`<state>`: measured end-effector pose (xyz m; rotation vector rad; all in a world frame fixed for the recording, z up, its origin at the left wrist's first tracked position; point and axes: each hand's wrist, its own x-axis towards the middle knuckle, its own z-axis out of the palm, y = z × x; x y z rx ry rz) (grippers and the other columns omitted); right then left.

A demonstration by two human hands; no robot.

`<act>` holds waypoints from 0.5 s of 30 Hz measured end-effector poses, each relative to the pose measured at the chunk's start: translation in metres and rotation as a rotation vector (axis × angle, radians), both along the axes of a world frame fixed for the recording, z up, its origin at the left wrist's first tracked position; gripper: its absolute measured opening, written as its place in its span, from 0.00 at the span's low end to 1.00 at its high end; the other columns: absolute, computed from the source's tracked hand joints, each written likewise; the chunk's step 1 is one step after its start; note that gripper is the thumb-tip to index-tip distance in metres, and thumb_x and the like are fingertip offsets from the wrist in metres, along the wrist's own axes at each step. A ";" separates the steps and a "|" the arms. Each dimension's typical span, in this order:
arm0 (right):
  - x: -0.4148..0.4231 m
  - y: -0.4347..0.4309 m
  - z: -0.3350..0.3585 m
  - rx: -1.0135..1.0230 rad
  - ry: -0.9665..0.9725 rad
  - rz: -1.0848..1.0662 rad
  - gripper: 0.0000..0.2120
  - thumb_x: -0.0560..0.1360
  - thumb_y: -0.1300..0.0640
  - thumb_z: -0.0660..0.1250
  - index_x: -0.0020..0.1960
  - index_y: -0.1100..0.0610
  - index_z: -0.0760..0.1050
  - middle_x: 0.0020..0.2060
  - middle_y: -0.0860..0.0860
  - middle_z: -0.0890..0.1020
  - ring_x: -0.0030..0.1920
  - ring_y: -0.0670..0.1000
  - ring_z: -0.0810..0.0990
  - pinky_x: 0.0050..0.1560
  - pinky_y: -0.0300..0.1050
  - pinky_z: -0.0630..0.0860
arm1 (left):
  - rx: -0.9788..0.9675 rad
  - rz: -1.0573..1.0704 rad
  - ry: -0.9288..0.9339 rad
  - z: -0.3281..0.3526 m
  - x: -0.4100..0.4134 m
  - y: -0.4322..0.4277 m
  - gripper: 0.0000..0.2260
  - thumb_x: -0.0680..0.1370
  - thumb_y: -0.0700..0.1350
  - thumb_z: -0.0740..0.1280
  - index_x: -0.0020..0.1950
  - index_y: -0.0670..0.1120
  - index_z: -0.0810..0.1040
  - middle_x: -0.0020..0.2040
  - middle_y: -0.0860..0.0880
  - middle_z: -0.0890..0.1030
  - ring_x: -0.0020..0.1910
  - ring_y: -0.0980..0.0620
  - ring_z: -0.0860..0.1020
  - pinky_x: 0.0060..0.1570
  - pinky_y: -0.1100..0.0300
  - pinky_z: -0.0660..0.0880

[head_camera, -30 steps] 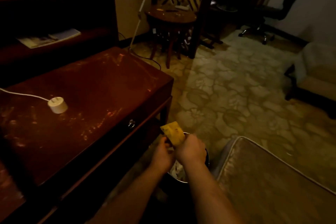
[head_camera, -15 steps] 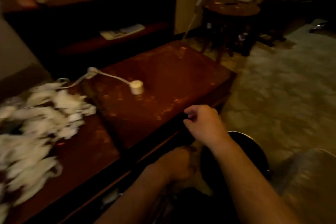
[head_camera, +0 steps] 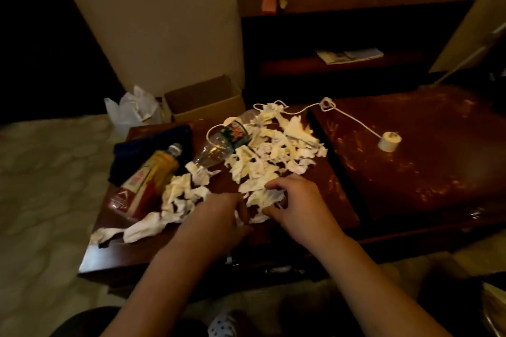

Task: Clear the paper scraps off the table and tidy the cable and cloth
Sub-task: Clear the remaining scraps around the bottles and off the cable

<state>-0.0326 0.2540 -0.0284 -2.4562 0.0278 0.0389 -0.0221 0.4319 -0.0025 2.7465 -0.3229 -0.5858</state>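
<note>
I count two benches, the left bench (head_camera: pixel 131 252) and the right bench (head_camera: pixel 410 161), two bottles, a yellow bottle (head_camera: pixel 153 175) and a clear bottle (head_camera: pixel 219 145), one dark cloth (head_camera: pixel 147 145), one white cable (head_camera: pixel 388 141), one cardboard box (head_camera: pixel 205 101) and paper scraps (head_camera: pixel 284 145) beyond counting.

Paper scraps (head_camera: pixel 276 153) crowd the middle of the left desk (head_camera: pixel 115 254), right up to its right edge. Left flank is blocked: a yellow bottle (head_camera: pixel 147 180) and a clear bottle (head_camera: pixel 219 148) lie on their sides, with a dark cloth (head_camera: pixel 153 145) behind. The right desk (head_camera: pixel 424 178) is wide open, with only a thin cable (head_camera: pixel 353 117) and plug (head_camera: pixel 388 141) at its far side.
</note>
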 end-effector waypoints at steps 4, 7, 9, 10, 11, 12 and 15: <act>0.007 0.014 -0.010 -0.089 0.003 -0.004 0.23 0.68 0.50 0.81 0.61 0.46 0.79 0.56 0.44 0.75 0.54 0.47 0.77 0.55 0.42 0.77 | 0.112 0.120 -0.040 -0.001 0.012 0.045 0.22 0.69 0.59 0.77 0.56 0.55 0.72 0.55 0.54 0.80 0.52 0.54 0.78 0.52 0.56 0.78; 0.011 0.011 -0.016 -0.114 0.010 -0.038 0.23 0.67 0.49 0.81 0.59 0.48 0.80 0.53 0.44 0.75 0.51 0.46 0.77 0.52 0.40 0.77 | 0.135 0.108 -0.012 -0.014 0.015 0.040 0.23 0.67 0.59 0.79 0.55 0.55 0.73 0.53 0.54 0.79 0.50 0.54 0.77 0.48 0.58 0.77; 0.012 0.008 -0.019 -0.125 0.023 -0.035 0.23 0.67 0.48 0.81 0.59 0.49 0.79 0.52 0.45 0.76 0.49 0.45 0.77 0.49 0.38 0.76 | 0.122 0.110 -0.053 -0.021 0.016 0.032 0.18 0.69 0.55 0.79 0.52 0.55 0.75 0.51 0.54 0.78 0.49 0.54 0.76 0.43 0.59 0.76; 0.012 0.007 -0.019 -0.131 0.030 -0.031 0.23 0.67 0.47 0.81 0.59 0.49 0.79 0.52 0.45 0.77 0.49 0.45 0.77 0.49 0.37 0.76 | 0.113 0.115 -0.078 -0.024 0.017 0.029 0.16 0.69 0.54 0.79 0.51 0.54 0.77 0.51 0.54 0.78 0.49 0.54 0.77 0.43 0.59 0.77; 0.013 0.007 -0.019 -0.138 0.035 -0.026 0.22 0.67 0.48 0.81 0.59 0.49 0.80 0.52 0.45 0.77 0.49 0.45 0.77 0.49 0.38 0.76 | 0.108 0.119 -0.093 -0.027 0.020 0.027 0.14 0.69 0.53 0.79 0.51 0.55 0.78 0.50 0.54 0.78 0.48 0.54 0.77 0.44 0.58 0.78; 0.013 0.006 -0.020 -0.148 0.031 -0.018 0.21 0.68 0.48 0.80 0.58 0.50 0.80 0.52 0.46 0.77 0.49 0.46 0.77 0.49 0.39 0.77 | 0.109 0.119 -0.093 -0.029 0.023 0.025 0.13 0.70 0.52 0.78 0.50 0.55 0.79 0.50 0.54 0.78 0.48 0.54 0.78 0.45 0.57 0.79; 0.012 0.006 -0.025 -0.187 0.014 0.013 0.15 0.72 0.51 0.77 0.57 0.51 0.81 0.52 0.47 0.76 0.50 0.48 0.78 0.50 0.42 0.78 | 0.107 0.118 -0.089 -0.033 0.028 0.023 0.10 0.72 0.50 0.77 0.49 0.56 0.80 0.48 0.54 0.79 0.46 0.55 0.78 0.45 0.58 0.80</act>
